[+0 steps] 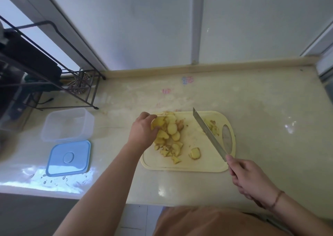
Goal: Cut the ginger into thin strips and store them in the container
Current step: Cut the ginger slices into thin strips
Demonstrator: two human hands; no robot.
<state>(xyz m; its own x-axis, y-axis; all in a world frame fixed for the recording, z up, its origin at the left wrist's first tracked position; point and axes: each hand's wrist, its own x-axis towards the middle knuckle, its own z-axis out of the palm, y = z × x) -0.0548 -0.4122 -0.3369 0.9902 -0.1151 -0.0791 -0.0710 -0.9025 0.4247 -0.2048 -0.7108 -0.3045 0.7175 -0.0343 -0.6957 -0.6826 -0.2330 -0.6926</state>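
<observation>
A pale yellow cutting board [203, 161] lies on the counter with a heap of ginger slices [171, 134] on its left half. My left hand [142, 131] reaches onto the heap and pinches a few slices at its upper left. One small stack of slices [195, 153] lies apart near the board's middle. My right hand [246, 178] grips the handle of a long knife [207, 131], whose blade slants up over the board's right side, off the ginger. Ginger scraps [213, 126] lie behind the blade.
A clear plastic container [67, 124] stands open on the counter to the left, with its blue lid [69, 158] lying flat in front of it. A black wire rack [54, 69] fills the far left. Water drops sit near the counter's front edge.
</observation>
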